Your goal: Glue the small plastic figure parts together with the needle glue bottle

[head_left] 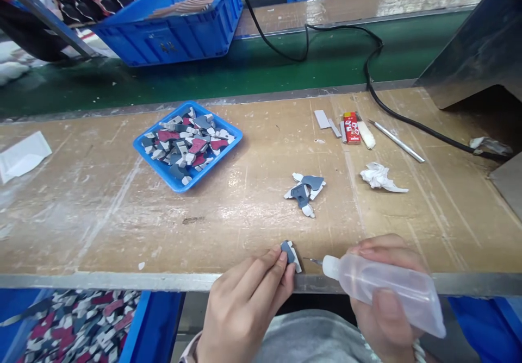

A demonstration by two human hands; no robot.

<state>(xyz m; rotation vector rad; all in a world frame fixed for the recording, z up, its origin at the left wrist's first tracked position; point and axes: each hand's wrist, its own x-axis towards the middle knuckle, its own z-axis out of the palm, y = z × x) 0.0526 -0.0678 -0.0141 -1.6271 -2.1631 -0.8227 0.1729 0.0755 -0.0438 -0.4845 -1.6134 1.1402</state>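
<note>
At the table's front edge, my left hand (248,292) pinches a small grey and white piece (290,255) between its fingertips. My right hand (387,303) is wrapped round a translucent squeeze bottle (399,292) with a white cap. The bottle's thin metal tip points left, just right of the piece and apart from it. Beyond my hands lie several grey and white pieces (304,192) in a small group. A blue tray (187,186) further left holds many grey, white and dark red pieces.
A crumpled tissue (379,177), a metal pen-like tool (397,141) and a red packet (351,128) lie at the right. A black cable (420,126) crosses there. Blue crates stand behind (175,39) and at lower left (136,325). White paper (24,156) lies far left.
</note>
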